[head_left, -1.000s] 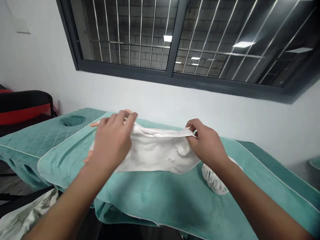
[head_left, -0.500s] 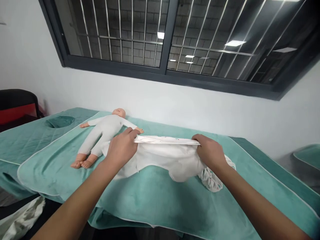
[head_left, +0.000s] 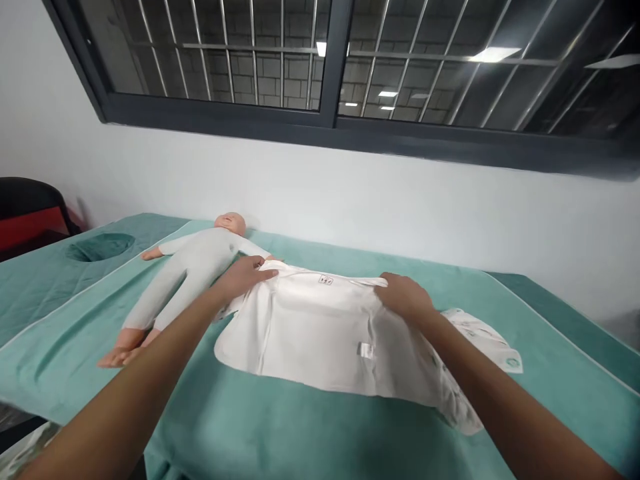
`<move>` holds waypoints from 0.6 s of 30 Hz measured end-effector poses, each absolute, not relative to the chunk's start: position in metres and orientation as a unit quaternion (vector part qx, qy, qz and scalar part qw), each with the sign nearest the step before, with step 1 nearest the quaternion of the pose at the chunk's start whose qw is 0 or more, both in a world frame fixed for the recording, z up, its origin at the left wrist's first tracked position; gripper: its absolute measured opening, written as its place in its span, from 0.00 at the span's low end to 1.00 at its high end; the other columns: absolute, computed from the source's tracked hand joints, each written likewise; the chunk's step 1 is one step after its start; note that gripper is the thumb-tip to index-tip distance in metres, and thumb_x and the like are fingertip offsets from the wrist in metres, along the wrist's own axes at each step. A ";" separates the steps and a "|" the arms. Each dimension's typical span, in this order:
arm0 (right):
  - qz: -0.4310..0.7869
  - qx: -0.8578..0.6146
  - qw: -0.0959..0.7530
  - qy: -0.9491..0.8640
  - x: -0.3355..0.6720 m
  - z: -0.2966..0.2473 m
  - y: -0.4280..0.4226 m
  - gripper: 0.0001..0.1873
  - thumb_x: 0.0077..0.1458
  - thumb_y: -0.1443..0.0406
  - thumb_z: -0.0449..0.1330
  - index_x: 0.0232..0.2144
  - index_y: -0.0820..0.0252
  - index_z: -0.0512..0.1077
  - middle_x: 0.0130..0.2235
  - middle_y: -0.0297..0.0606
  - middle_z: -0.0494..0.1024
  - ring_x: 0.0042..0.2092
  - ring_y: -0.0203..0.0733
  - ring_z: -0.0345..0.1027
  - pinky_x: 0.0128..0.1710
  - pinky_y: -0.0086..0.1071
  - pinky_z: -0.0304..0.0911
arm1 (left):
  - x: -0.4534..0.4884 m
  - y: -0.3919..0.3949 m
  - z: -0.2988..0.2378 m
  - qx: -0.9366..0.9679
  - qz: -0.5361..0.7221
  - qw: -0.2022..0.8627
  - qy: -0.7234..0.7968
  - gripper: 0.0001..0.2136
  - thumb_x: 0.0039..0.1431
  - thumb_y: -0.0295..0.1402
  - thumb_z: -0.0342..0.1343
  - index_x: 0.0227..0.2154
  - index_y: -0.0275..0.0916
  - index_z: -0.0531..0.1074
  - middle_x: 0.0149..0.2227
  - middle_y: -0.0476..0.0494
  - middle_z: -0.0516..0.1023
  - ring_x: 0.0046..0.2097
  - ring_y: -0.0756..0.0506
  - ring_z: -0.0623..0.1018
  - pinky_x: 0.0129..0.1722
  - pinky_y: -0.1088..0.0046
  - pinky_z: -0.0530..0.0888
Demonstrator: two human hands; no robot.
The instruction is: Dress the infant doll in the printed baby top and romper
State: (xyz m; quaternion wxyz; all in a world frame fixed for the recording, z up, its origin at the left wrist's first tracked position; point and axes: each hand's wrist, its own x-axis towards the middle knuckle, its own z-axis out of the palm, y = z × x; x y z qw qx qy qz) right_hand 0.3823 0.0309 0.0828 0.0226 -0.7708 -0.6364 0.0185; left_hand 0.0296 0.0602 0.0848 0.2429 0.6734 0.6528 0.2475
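Observation:
A white baby garment (head_left: pixel 310 330) lies spread flat on a teal towel (head_left: pixel 280 427) that covers a padded table. My left hand (head_left: pixel 246 273) pinches the garment's far left corner, fingers closed on the cloth. At the far right part of its top edge, my right hand (head_left: pixel 406 297) is closed on the fabric. A baby doll (head_left: pixel 190 267) in a pale grey suit lies on its back just left of the garment, head toward the wall. My left hand is close to the doll's outstretched arm.
A white wall (head_left: pixel 350 193) and a barred dark window (head_left: pixel 330 60) stand right behind the table. The table's face hole (head_left: pixel 100 247) shows at the far left. A black and red chair (head_left: pixel 27 213) sits beyond it. Patterned cloth (head_left: pixel 493 340) peeks out under my right arm.
My hands have lowered the garment from mid-air and spread it flat on the towel. The view has shifted so the doll is now fully visible at the left.

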 end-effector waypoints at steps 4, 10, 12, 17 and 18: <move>-0.009 -0.779 0.012 -0.626 0.364 0.051 0.080 0.16 0.55 0.66 0.50 0.43 0.61 0.72 0.42 0.51 0.78 0.42 0.55 0.72 0.39 0.43 0.63 | 0.040 0.110 0.047 0.699 0.156 0.140 0.683 0.18 0.57 0.47 0.52 0.43 0.40 0.71 0.46 0.40 0.77 0.46 0.38 0.76 0.42 0.66 0.71; -0.116 -0.713 0.109 -0.683 0.319 0.012 0.085 0.21 0.57 0.71 0.49 0.53 0.66 0.66 0.58 0.53 0.67 0.58 0.56 0.60 0.58 0.45 0.52 | 0.092 0.103 0.011 0.760 0.195 -0.089 0.614 0.14 0.63 0.30 0.45 0.48 0.37 0.70 0.52 0.35 0.72 0.54 0.36 0.70 0.50 0.59 0.68; -0.066 -0.689 0.149 -0.706 0.301 -0.003 0.079 0.22 0.59 0.68 0.48 0.54 0.65 0.65 0.59 0.50 0.67 0.58 0.52 0.61 0.56 0.40 0.55 | 0.111 0.098 -0.002 0.794 0.184 -0.017 0.579 0.13 0.63 0.28 0.44 0.46 0.38 0.72 0.48 0.38 0.75 0.51 0.40 0.72 0.48 0.62 0.69; 0.040 -0.715 0.125 -0.687 0.282 -0.028 0.079 0.27 0.62 0.60 0.47 0.59 0.67 0.61 0.63 0.50 0.64 0.65 0.52 0.53 0.62 0.44 0.50 | 0.129 0.102 -0.027 0.800 0.143 0.031 0.582 0.15 0.64 0.32 0.45 0.50 0.37 0.70 0.57 0.36 0.70 0.58 0.37 0.68 0.55 0.53 0.67; 0.042 -0.723 0.119 -0.680 0.283 -0.029 0.080 0.29 0.62 0.58 0.47 0.61 0.67 0.59 0.66 0.50 0.59 0.66 0.53 0.50 0.62 0.46 0.49 | 0.127 0.103 -0.030 0.797 0.148 0.015 0.585 0.17 0.64 0.34 0.46 0.54 0.37 0.67 0.61 0.36 0.66 0.61 0.36 0.65 0.56 0.51 0.66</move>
